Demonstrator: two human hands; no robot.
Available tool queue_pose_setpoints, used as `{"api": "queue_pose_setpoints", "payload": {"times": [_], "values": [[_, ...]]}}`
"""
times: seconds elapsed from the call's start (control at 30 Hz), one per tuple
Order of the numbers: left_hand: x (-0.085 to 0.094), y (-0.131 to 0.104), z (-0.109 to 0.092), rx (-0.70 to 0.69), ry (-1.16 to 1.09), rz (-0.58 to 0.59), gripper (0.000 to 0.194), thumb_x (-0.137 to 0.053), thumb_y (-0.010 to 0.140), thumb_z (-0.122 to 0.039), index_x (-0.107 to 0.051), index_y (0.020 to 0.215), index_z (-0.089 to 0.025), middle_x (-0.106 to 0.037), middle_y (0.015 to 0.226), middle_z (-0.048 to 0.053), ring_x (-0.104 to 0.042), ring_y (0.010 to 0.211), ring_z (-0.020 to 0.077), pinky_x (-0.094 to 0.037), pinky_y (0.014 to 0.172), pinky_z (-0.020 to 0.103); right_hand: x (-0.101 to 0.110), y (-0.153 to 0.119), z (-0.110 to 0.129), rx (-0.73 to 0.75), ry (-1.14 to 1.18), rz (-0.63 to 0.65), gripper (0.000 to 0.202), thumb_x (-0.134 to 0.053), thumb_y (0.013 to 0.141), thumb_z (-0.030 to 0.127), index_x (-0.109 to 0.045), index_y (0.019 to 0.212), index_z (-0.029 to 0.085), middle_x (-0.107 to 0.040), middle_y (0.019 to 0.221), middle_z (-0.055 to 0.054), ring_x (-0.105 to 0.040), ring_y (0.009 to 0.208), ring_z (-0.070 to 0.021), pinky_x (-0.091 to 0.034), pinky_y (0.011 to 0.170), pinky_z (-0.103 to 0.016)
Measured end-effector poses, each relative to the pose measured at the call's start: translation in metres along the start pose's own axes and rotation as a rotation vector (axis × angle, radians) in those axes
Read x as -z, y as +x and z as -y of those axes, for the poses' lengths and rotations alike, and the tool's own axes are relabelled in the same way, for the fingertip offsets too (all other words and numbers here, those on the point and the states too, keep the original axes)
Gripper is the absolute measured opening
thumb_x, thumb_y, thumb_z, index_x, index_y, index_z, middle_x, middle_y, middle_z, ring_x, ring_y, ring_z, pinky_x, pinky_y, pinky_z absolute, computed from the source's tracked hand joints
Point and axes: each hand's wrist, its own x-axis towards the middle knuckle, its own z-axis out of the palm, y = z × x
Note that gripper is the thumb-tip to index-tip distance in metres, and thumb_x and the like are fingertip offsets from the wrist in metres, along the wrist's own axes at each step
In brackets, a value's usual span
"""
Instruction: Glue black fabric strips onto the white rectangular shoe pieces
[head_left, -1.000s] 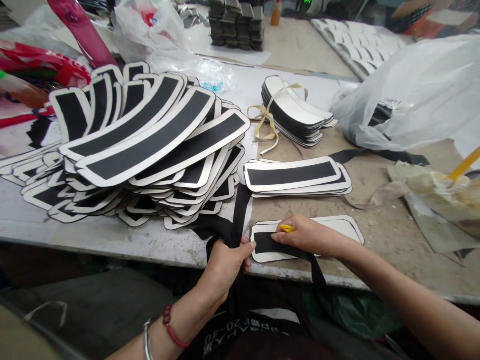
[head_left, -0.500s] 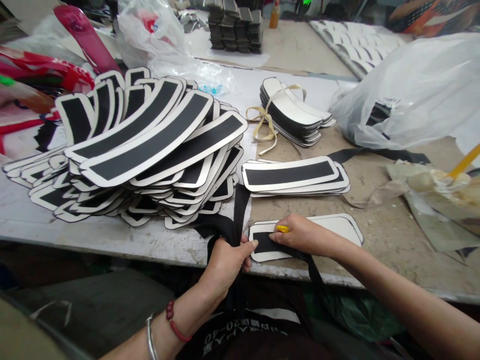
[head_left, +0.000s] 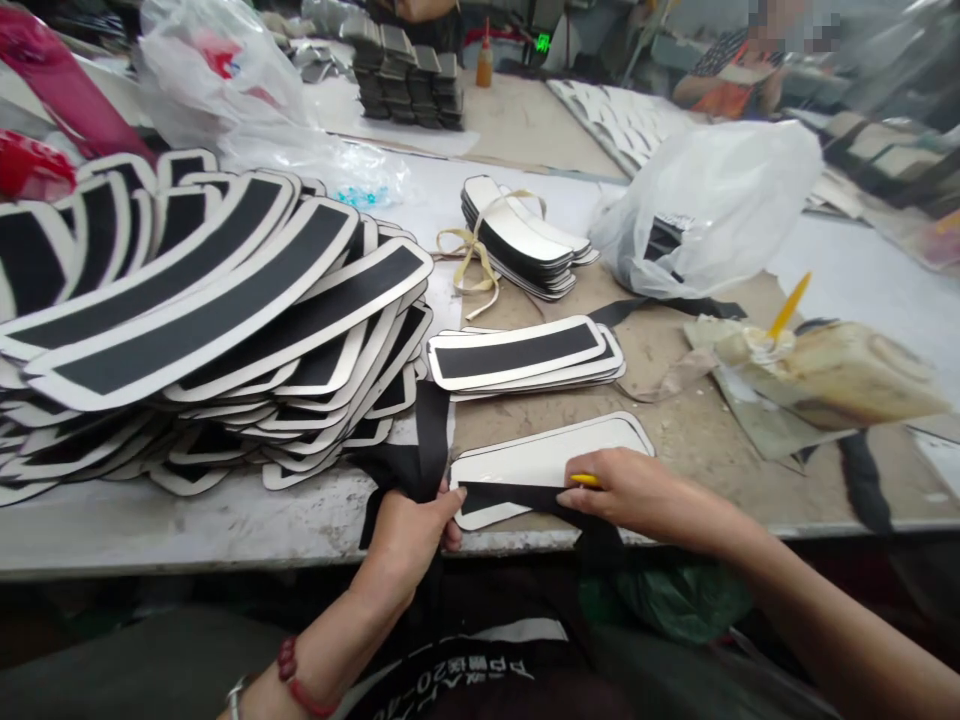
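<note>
A white curved-edge panel [head_left: 555,455] lies at the table's front edge, with another panel showing beneath it. My left hand [head_left: 412,535] pinches its left end, thumb on top at the end of a black strip [head_left: 502,495] and fingers below. The strip runs to the right across the panel, partly raised and twisted. Closed around its other part is my right hand [head_left: 619,490], which also holds a yellow stick-like tool [head_left: 586,480]; most of the tool is hidden in the fist. The strip's tail hangs over the table edge below my right hand.
A large pile of panels with black strips [head_left: 210,290] fills the left. Behind the work lie a small stack [head_left: 525,350] and a tied bundle of panels [head_left: 525,230]. A plastic bag [head_left: 720,200] and a glue-stained container with a yellow handle [head_left: 787,305] stand right. A person sits farther back.
My right hand has moved right, away from my left hand, drawing the black strip along the panel. The view has turned right, showing more of the container.
</note>
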Motion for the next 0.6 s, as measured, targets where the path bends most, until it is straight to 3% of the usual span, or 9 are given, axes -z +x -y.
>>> {"api": "queue_pose_setpoints", "payload": {"times": [0.1,0.23,0.4,0.6], "values": [[0.002,0.002,0.004,0.002,-0.009,0.0,0.024,-0.07,0.058,-0.033,-0.055,0.062,-0.015,-0.051,0.035,-0.002,-0.045,0.032,0.0124,-0.038,0.036,0.022,0.002,-0.022,-0.032,-0.079,0.102,-0.054,0.029,-0.043,0.084,0.04,-0.053,0.067,0.018,-0.055,0.064,0.0,-0.048,0.059,-0.0123,-0.031,0.054,-0.023],[0.003,0.003,0.008,-0.024,0.025,0.01,0.028,-0.072,0.059,-0.036,-0.055,0.065,-0.015,-0.053,0.037,-0.002,-0.047,0.034,0.0133,-0.039,0.039,0.024,0.0,-0.025,-0.059,-0.193,0.081,-0.202,0.029,-0.043,0.084,0.039,-0.053,0.069,0.017,-0.056,0.068,-0.001,-0.05,0.062,-0.0133,-0.033,0.057,-0.024],[0.003,0.0,0.007,-0.036,0.071,-0.017,0.03,-0.074,0.059,-0.039,-0.056,0.069,-0.016,-0.053,0.038,-0.003,-0.049,0.036,0.0147,-0.041,0.041,0.025,-0.001,-0.013,-0.052,-0.355,-0.145,-0.382,0.028,-0.042,0.087,0.042,-0.056,0.081,0.019,-0.065,0.083,-0.007,-0.059,0.075,-0.0201,-0.033,0.062,-0.028],[0.0,-0.002,0.002,-0.033,0.101,-0.04,0.031,-0.076,0.056,-0.037,-0.056,0.067,-0.017,-0.055,0.042,-0.003,-0.051,0.037,0.0159,-0.043,0.039,0.026,-0.003,-0.003,-0.049,-0.405,-0.3,-0.378,0.025,-0.044,0.088,0.042,-0.057,0.089,0.021,-0.067,0.091,-0.01,-0.062,0.085,-0.0243,-0.036,0.067,-0.029]]}}
